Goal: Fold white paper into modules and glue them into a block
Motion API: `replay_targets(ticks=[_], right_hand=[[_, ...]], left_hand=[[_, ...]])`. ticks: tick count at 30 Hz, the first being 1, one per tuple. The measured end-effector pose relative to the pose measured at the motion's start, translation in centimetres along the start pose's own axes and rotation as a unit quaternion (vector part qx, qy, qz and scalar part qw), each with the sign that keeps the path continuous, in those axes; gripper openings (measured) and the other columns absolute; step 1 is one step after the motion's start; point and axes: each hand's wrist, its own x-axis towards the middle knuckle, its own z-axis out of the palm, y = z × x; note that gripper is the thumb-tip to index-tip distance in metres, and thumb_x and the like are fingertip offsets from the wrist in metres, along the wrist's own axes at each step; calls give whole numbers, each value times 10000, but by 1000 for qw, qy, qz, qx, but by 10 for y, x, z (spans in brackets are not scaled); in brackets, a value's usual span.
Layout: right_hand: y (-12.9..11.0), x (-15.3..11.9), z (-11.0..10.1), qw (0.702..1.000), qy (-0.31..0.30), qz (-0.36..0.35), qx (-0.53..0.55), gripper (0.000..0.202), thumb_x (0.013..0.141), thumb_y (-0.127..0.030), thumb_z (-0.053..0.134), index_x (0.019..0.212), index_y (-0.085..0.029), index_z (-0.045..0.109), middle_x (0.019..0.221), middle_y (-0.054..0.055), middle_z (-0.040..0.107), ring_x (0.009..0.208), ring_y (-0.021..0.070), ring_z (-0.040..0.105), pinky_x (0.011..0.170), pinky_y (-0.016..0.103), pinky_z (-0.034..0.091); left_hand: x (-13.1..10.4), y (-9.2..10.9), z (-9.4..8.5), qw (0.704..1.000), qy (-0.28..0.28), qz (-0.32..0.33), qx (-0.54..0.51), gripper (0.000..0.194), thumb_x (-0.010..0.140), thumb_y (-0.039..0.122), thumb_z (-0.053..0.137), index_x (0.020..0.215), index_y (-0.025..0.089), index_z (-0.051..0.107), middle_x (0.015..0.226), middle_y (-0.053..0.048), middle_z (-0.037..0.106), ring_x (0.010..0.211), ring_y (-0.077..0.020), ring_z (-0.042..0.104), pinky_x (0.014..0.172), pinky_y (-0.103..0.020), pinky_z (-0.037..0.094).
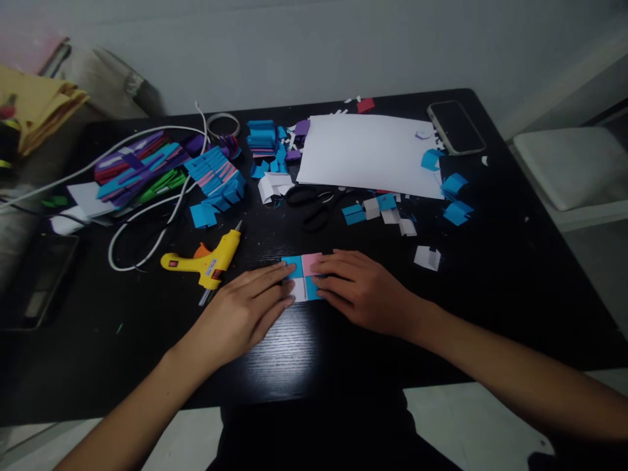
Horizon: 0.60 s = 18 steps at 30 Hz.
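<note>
Several folded paper squares lie edge to edge on the table before me: a blue square [292, 265], a pink square [311, 263], a white square [297, 290] and another blue one [312, 288]. My left hand [245, 304] rests its outstretched fingertips on the left side of this block. From the right, my right hand [366, 288] lays its fingers over the pink and lower blue squares. Both hands have their fingers extended and grip nothing; the fingertips hide parts of the paper. Left of my left hand is a yellow glue gun [209, 261].
Black-handled scissors [318, 212] lie beyond my hands, below white paper sheets [367, 154]. Bundled coloured strips [142, 170], folded blue pieces [218, 180] and a white cable [115, 239] occupy the left. A phone [456, 127] is at the back right; a dark device [42, 281] sits far left.
</note>
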Motion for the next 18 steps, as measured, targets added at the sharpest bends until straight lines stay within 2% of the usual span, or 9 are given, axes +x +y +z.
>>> replay_targets(ticks=[3, 6, 10, 15, 18], right_hand=[[-1, 0, -1, 1000, -18, -6, -17, 250, 1026, -171, 553, 1211, -141, 719, 1243, 120, 740, 1220, 252, 666, 1108, 476, 521], [-2, -1, -2, 997, -51, -31, -47, 401, 1024, -98, 505, 1388, -203, 638, 1307, 119, 695, 1285, 275, 602, 1102, 510, 503], [-2, -3, -1, 994, -73, -39, -70, 420, 1008, -70, 505, 1362, -225, 668, 1351, 123, 663, 1321, 314, 544, 1081, 526, 497], [-1, -3, 1, 994, -86, -41, -56, 404, 1014, -81, 503, 1362, -218, 654, 1483, 74, 614, 1365, 298, 505, 1111, 542, 468], [-1, -3, 1, 993, -89, -46, -56, 409, 1013, -75, 500, 1369, -214, 646, 1483, 29, 626, 1349, 293, 512, 1123, 545, 458]], left_hand=[[-1, 0, 2, 1000, 1, 5, 3, 231, 1004, 206, 606, 1209, 144, 694, 1402, -142, 665, 1302, -274, 638, 1082, -462, 562], [-2, -1, 3, 1000, 6, 3, -4, 208, 997, 202, 617, 1177, 147, 703, 1413, -143, 656, 1307, -278, 632, 1081, -465, 559], [-3, -4, 5, 999, 12, -12, -32, 213, 989, 220, 637, 1178, 149, 704, 1388, -140, 673, 1293, -270, 642, 1080, -449, 555], [-3, -9, 5, 998, 15, -10, -56, 212, 1011, 180, 596, 1203, 162, 684, 1321, -116, 715, 1301, -240, 640, 1086, -429, 547], [-4, -10, 6, 998, 24, -11, -59, 176, 1009, 181, 604, 1159, 157, 692, 1323, -119, 712, 1290, -235, 650, 1078, -421, 558]])
